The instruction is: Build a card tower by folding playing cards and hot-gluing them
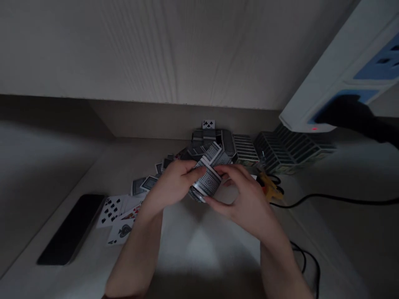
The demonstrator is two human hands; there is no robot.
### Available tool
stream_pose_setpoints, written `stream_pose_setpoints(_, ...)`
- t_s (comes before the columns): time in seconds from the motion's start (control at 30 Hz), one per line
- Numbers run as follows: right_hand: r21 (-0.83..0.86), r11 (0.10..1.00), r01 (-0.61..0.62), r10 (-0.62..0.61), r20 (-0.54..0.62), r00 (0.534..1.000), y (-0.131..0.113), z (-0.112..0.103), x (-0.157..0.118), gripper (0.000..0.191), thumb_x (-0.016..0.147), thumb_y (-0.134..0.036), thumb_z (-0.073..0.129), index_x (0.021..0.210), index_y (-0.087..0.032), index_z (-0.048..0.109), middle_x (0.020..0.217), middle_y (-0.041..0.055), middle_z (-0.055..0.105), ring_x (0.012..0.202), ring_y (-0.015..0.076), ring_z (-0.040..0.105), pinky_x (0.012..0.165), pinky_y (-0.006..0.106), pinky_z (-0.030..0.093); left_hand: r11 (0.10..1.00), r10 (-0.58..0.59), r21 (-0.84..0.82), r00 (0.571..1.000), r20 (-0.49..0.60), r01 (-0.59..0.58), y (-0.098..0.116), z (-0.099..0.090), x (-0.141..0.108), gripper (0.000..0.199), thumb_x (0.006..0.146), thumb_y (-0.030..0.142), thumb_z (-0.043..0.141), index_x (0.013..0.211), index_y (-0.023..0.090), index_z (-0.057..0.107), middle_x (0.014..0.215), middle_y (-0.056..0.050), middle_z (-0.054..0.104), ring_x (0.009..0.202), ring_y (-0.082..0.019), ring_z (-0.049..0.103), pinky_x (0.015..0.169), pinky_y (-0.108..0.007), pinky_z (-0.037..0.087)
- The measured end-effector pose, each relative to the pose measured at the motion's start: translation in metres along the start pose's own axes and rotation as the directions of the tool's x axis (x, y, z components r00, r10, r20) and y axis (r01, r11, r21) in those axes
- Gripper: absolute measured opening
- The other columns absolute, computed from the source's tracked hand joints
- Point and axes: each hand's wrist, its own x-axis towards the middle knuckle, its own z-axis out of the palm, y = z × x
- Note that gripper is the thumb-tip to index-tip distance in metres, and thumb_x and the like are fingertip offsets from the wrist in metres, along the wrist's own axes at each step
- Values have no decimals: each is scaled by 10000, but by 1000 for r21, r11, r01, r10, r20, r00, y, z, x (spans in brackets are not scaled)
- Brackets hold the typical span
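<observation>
Both hands meet at the middle around a stack of playing cards (208, 181), backs up with a dark pattern. My left hand (176, 180) grips the stack's left side, its thumb on top. At the right edge, my right hand (245, 197) holds the stack between thumb and fingers. Just beyond the hands, more cards (213, 152) lie in a loose heap, some face down. A club card (208, 124) stands against the back wall behind the heap. Face-up cards, among them an ace of spades (121, 231), lie left of my left forearm.
A black phone (72, 229) lies at the left. Card boxes (274, 151) are lined up at the back right. A yellow tool (272, 187) and black cables (336, 201) lie right of my right hand. A power strip (330, 79) juts in at upper right.
</observation>
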Motion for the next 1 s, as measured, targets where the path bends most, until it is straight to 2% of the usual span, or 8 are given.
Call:
stream_pose_setpoints(0.1, -57, 998, 6, -7, -23, 1000, 1, -1, -1, 443, 701, -272, 744, 1114, -217, 594, 1079, 78, 638, 925, 237, 655, 813, 391, 555, 999, -10, -32, 999, 44, 12, 3, 3, 1, 323, 844, 426, 480, 662, 177, 576, 622, 33, 504, 608, -131, 464, 563, -237, 368)
stream_pose_setpoints(0.2, -91, 996, 14, -17, -35, 999, 4, -2, -4, 415, 694, -252, 721, 1089, -218, 599, 1065, 83, 651, 922, 248, 658, 789, 398, 561, 998, 58, 19, 997, 57, -59, 6, 8, 4, 310, 850, 380, 455, 616, 186, 516, 619, 37, 488, 606, -126, 446, 566, -235, 348)
stream_pose_setpoints(0.37, -175, 984, 37, -44, -33, 998, 6, -6, -10, 433, 712, -255, 672, 1135, -195, 604, 1113, 111, 661, 1014, 283, 651, 869, 446, 552, 982, 117, 138, 989, 87, -128, 9, 17, 6, 282, 843, 284, 394, 625, 178, 538, 629, 18, 548, 630, -140, 502, 568, -251, 352)
stream_pose_setpoints(0.57, -281, 957, 78, -92, -39, 995, 5, -4, -15, 450, 727, -261, 631, 1166, -165, 609, 1137, 138, 658, 1084, 324, 626, 929, 494, 536, 985, 116, 116, 987, 110, -129, 13, 17, 4, 258, 788, 228, 360, 636, 177, 562, 643, 12, 580, 666, -157, 534, 612, -261, 403)
stream_pose_setpoints(0.67, -274, 958, 87, -111, -72, 991, 7, -4, -16, 456, 741, -282, 633, 1178, -156, 613, 1147, 138, 658, 1080, 308, 635, 946, 470, 538, 975, 212, 19, 953, 217, -221, 13, 10, 1, 233, 705, 183, 417, 792, 169, 633, 785, 4, 660, 790, -181, 600, 703, -264, 462)
stream_pose_setpoints(0.77, -244, 967, 78, -106, -105, 989, 10, -7, -16, 431, 756, -297, 638, 1172, -188, 629, 1133, 113, 672, 1047, 278, 659, 930, 437, 549, 944, 317, -6, 900, 298, -330, 11, 5, -1, 318, 665, 145, 499, 951, 160, 639, 920, -21, 700, 873, -201, 634, 755, -269, 489)
stream_pose_setpoints(0.83, -223, 971, 82, -107, -102, 989, 13, -9, -15, 406, 763, -297, 640, 1158, -202, 643, 1112, 100, 685, 1030, 264, 671, 914, 421, 556, 935, 320, 51, 899, 298, -350, 9, 6, -2, 292, 694, 151, 548, 973, 156, 635, 928, -34, 706, 862, -201, 646, 757, -272, 495)
stream_pose_setpoints(1.0, -166, 981, 103, -116, -73, 991, 21, -13, -12, 358, 765, -303, 649, 1110, -214, 674, 1083, 78, 714, 1000, 238, 689, 885, 380, 567, 932, 297, 144, 929, 219, -331, 7, 13, 1, 177, 741, 192, 584, 904, 166, 649, 874, -30, 713, 809, -193, 649, 731, -273, 492)
